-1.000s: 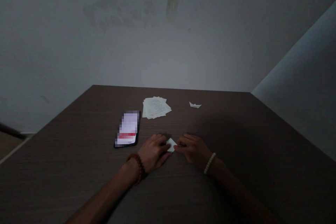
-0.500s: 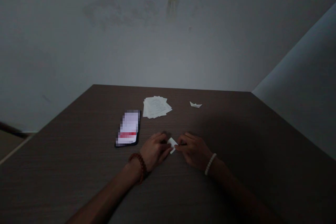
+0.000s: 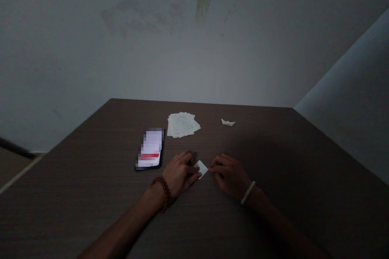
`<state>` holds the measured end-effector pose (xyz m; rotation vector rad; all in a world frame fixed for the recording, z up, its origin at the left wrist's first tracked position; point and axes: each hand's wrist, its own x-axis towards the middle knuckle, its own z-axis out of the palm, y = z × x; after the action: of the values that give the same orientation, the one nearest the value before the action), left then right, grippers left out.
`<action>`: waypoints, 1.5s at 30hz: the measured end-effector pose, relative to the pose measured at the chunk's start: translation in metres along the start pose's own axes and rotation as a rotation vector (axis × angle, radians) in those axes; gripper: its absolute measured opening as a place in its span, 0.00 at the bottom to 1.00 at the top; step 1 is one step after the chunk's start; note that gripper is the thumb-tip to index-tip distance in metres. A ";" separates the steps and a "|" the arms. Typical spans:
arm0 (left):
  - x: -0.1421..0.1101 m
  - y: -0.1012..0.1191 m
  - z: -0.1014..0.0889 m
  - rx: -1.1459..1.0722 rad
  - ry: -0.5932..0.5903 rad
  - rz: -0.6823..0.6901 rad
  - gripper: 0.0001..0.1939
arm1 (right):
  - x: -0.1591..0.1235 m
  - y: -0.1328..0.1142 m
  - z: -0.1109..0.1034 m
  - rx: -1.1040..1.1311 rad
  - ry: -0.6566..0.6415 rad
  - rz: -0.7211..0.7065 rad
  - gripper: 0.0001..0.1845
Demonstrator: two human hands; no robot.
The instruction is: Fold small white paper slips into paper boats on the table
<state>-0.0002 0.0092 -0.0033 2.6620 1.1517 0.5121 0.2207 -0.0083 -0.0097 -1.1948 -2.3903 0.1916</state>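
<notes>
A small folded piece of white paper lies on the dark wooden table between my hands, turned like a diamond. My left hand is closed on its left side, thumb and fingers pressing the paper down. At the right corner, my right hand has its thumb and finger pinched together on the tip. The fingers cover part of the paper's left edge. Beyond my right hand sits a small folded paper boat.
A loose stack of printed paper sheets lies past my left hand. Left of it is a phone with its screen lit and blurred. The table meets a stained wall at its far edge.
My right hand has drawn a little to the right, from over the paper out to its right corner, so more of the paper shows. The left hand stays on the paper.
</notes>
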 end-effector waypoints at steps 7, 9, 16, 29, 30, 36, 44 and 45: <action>0.000 0.000 0.001 0.023 -0.013 -0.008 0.11 | 0.001 -0.001 -0.002 0.015 -0.022 -0.071 0.18; 0.000 0.001 0.000 0.030 -0.014 0.001 0.11 | 0.002 -0.006 -0.002 -0.003 -0.073 -0.109 0.19; 0.000 0.004 -0.003 0.045 -0.008 0.009 0.12 | 0.004 -0.014 -0.001 -0.053 -0.102 -0.043 0.19; 0.000 0.007 -0.007 0.070 -0.001 0.007 0.11 | -0.003 -0.006 -0.004 -0.063 -0.024 0.015 0.14; -0.001 0.007 -0.007 0.069 0.004 0.005 0.11 | -0.004 -0.006 -0.004 -0.064 -0.020 0.018 0.14; -0.002 0.002 -0.005 0.036 0.028 0.033 0.10 | -0.004 -0.005 -0.002 -0.093 -0.023 0.009 0.11; -0.001 -0.005 0.000 0.006 0.023 0.067 0.11 | 0.000 -0.011 -0.003 -0.161 -0.066 -0.033 0.12; -0.001 -0.004 -0.001 0.008 0.024 0.065 0.11 | 0.000 -0.013 -0.003 -0.170 -0.081 -0.048 0.13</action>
<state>-0.0040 0.0114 -0.0044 2.7148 1.0794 0.5524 0.2127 -0.0162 -0.0030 -1.2237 -2.5460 0.0226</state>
